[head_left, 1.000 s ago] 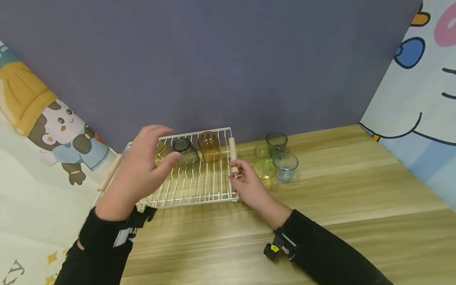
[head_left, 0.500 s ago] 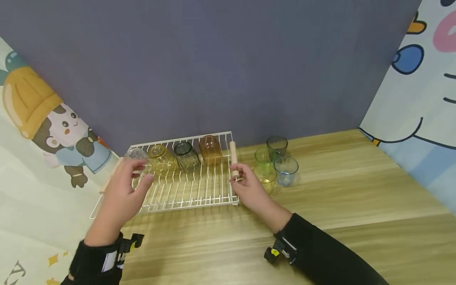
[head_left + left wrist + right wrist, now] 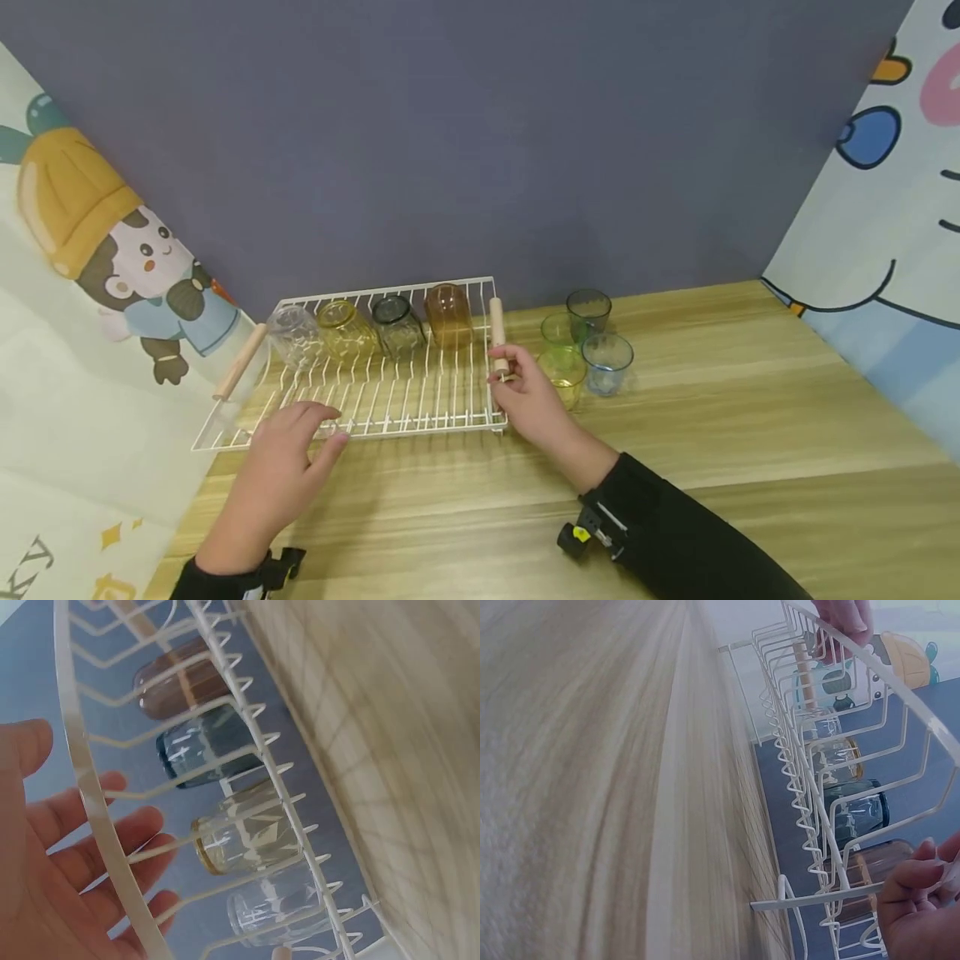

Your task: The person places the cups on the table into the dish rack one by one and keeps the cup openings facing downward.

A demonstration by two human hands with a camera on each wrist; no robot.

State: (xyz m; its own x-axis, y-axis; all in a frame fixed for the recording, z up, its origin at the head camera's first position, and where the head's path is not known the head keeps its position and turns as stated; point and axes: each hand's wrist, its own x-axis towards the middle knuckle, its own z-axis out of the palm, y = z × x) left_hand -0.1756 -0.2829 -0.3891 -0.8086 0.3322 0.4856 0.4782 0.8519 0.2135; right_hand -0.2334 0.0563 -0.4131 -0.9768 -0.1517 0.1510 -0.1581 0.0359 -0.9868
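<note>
A white wire dish rack [image 3: 420,429] with wooden end handles stands on the table. Inside, along its back, four-sided view aside, several glasses sit upside down: a clear glass [image 3: 294,333], a yellow glass [image 3: 347,332], a dark grey glass [image 3: 397,327] and an amber glass [image 3: 448,315]. My right hand [image 3: 528,392] holds the rack's right end, thumb and fingers curled at the front of the wooden handle [image 3: 497,321]. Over the front left rim is my left hand [image 3: 281,462], fingers loosely bent and thumb apart; in the left wrist view its fingertips [image 3: 150,821] reach past the rim, holding nothing.
Right of the rack several glasses stand close together on the wooden table [image 3: 712,375]: a dark glass [image 3: 588,308], a blue glass [image 3: 607,362], a green glass [image 3: 558,329] and a yellow-green glass [image 3: 562,383]. A grey wall [image 3: 480,150] rises behind.
My left hand has drawn back from over the glasses to the rack's front left rim, uncovering the clear and yellow glasses. My right hand stays at the right handle.
</note>
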